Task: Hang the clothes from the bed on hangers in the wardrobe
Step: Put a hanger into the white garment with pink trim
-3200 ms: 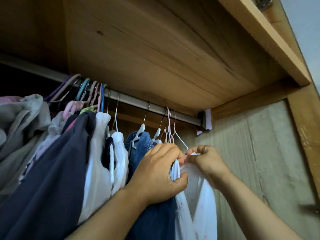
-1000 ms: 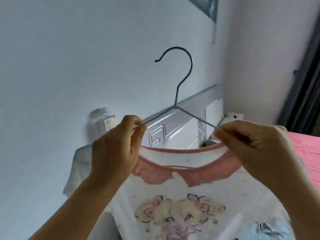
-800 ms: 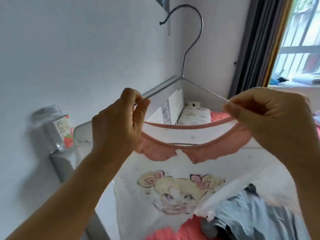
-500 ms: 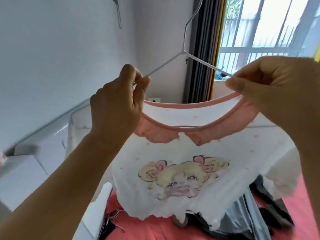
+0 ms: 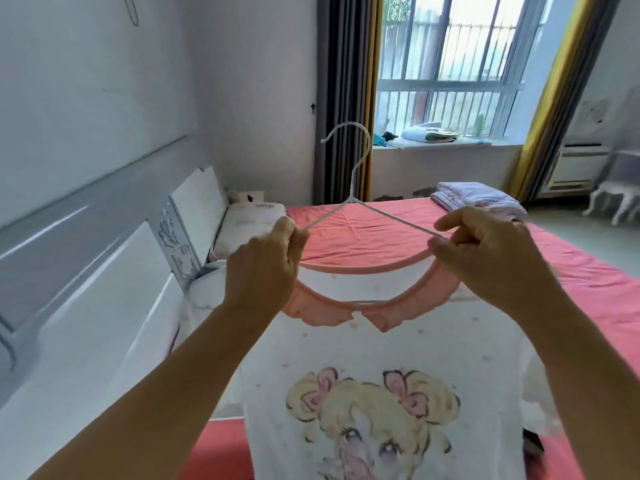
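A white shirt [image 5: 384, 351] with a pink frilled collar and a cartoon girl print hangs on a thin white wire hanger [image 5: 354, 181], held up over the bed [image 5: 349, 233]. My left hand [image 5: 263, 268] pinches the hanger's left arm together with the shirt's shoulder. My right hand [image 5: 485, 258] pinches the right arm and the collar edge. The hook points up and to the left. The wardrobe is out of view.
The bed has a pink sheet, a white headboard [image 5: 104, 289] on the left and a pillow [image 5: 249, 220] at its head. Folded lilac bedding [image 5: 478, 202] lies at the far corner. Behind are dark curtains [image 5: 346, 98], a barred window [image 5: 450, 64] and a white stool [image 5: 613, 199].
The view swung right from the wall and headboard to the bed and window. The hanger with the shirt sits lower in view, its whole hook now visible. Both hands kept their grip.
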A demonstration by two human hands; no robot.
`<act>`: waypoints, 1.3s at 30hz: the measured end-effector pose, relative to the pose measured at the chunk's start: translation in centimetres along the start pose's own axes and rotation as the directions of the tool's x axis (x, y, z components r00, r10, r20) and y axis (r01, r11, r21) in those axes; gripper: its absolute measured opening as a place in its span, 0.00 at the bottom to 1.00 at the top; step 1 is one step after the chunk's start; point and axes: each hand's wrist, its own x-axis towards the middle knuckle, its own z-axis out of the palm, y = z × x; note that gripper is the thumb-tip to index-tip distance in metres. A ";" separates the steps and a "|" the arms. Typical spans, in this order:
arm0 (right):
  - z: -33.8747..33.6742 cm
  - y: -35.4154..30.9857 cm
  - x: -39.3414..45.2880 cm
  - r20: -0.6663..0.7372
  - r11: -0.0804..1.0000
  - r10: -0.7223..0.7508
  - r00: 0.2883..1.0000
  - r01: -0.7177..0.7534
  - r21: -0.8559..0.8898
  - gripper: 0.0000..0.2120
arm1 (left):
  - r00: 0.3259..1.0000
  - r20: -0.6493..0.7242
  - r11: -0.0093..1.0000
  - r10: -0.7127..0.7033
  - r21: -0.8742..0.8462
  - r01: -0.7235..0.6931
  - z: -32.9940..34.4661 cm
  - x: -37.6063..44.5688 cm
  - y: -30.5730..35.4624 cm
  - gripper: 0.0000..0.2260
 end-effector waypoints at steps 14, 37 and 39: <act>25.1 32.7 7.5 0.435 0.962 0.257 0.863 -0.271 -0.029 0.21 | 0.767 0.524 0.929 -0.370 0.182 0.323 36.1 1.0 -8.3 0.14; 43.5 48.2 8.2 0.621 0.873 0.384 0.683 -0.487 -0.004 0.21 | 0.468 0.746 0.879 -0.474 0.375 0.293 53.1 -6.7 -16.1 0.18; 42.9 45.7 8.0 0.636 0.887 0.342 0.692 -0.461 0.026 0.19 | 0.458 0.755 0.881 -0.468 0.362 0.304 51.4 -6.4 -15.9 0.18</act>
